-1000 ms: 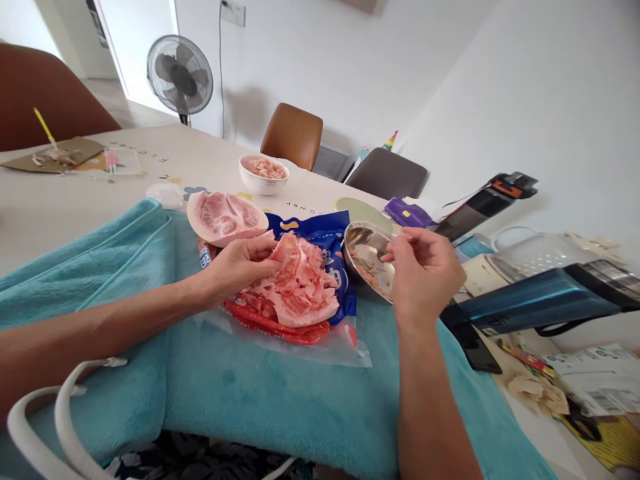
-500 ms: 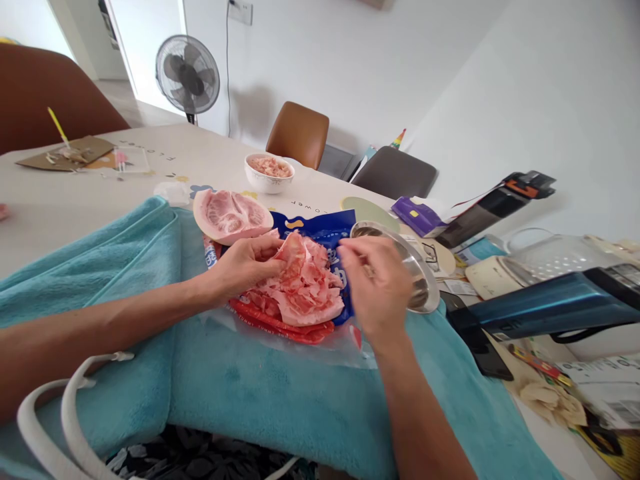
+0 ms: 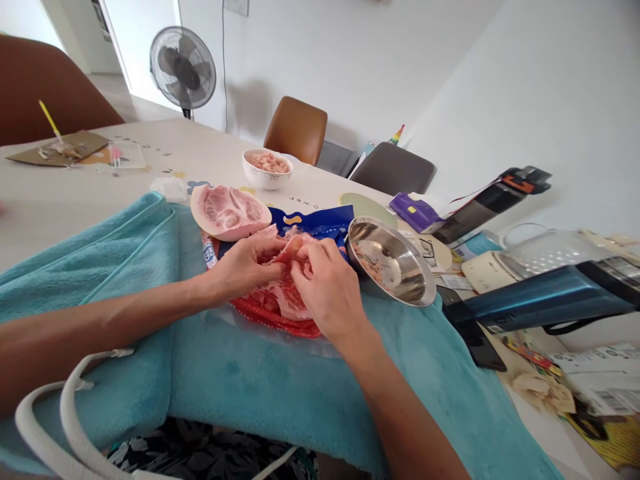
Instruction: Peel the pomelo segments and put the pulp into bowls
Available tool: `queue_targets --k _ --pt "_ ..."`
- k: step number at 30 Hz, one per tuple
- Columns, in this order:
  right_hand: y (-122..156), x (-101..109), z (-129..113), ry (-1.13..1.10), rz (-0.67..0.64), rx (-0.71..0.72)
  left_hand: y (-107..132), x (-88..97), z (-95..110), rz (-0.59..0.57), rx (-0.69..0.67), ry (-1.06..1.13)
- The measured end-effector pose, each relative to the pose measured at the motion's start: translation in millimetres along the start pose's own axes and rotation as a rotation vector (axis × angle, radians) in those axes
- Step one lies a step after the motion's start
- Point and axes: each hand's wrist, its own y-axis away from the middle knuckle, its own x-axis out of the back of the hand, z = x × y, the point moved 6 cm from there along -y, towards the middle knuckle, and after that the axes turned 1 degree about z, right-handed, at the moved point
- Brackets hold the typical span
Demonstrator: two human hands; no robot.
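Note:
A torn-open piece of pink pomelo [image 3: 280,293] lies on a blue and red plastic bag [image 3: 320,223] spread over a teal towel [image 3: 260,387]. My left hand [image 3: 245,263] grips its left side, fingers curled on the flesh. My right hand [image 3: 327,290] has come onto the same piece from the right, its fingers pinching into the pulp beside the left thumb. Just to the right, a steel bowl [image 3: 400,267] holds a little pink pulp. An empty pomelo half [image 3: 227,210] lies cut side up behind my left hand.
A white bowl of pulp [image 3: 267,167] stands further back on the table. A blue bottle [image 3: 545,300], a phone [image 3: 475,343], papers and a strainer crowd the right side. A fan [image 3: 183,67] and brown chairs stand behind. White bag handles [image 3: 55,413] lie at bottom left.
My right hand left the steel bowl and swung left onto the pomelo piece, where it now pinches the pulp. My left hand stayed put on the fruit.

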Motion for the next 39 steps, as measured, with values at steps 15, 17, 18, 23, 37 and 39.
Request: queue_targets --k 15,17,18,23,37,39 --pt "-4.0 -0.6 11.0 -0.174 0.035 -0.119 0.2 0.8 0.8 0.005 0.029 0.022" --pt "-3.6 1.9 13.4 -0.227 0.049 -0.177 0.3 1.5 0.8 0.013 0.048 0.046" --pt "-3.2 3.0 15.1 -0.268 0.044 -0.212 0.4 2.0 0.6 0.018 0.061 0.066" --pt "0.8 4.1 29.1 -0.535 -0.014 -0.410 1.5 2.6 -3.5 0.019 0.134 0.173" --pt "6.5 -2.8 30.9 -0.734 -0.039 -0.453 2.8 1.6 -2.5 0.008 0.058 0.118" --pt "6.0 -3.7 31.0 -0.703 -0.039 -0.449 3.0 1.1 1.0 0.006 0.036 0.087"
